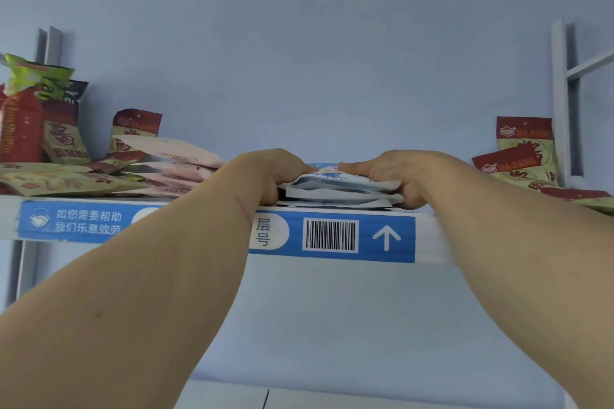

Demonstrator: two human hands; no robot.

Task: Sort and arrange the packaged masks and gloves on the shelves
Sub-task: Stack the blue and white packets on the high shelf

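1. Pale blue wall fills the background behind a white shelf, which is viewed from slightly below.
2. A blue label strip with a barcode and a white arrow is fixed along the shelf's front edge.
3. A stack of white packaged masks lies at the shelf's front edge, in the middle.
4. The stack is gripped at its left end by the left hand, with the fingers curled over the top.
5. The stack is gripped at its right end by the right hand, with the fingers curled likewise.
6. A pile of pink flat packets is located just to the left of the left hand.
7. Red-and-green snack bags are seen at the far left, some upright and some lying flat.
8. Similar snack bags are seen at the far right, beside a white upright post.
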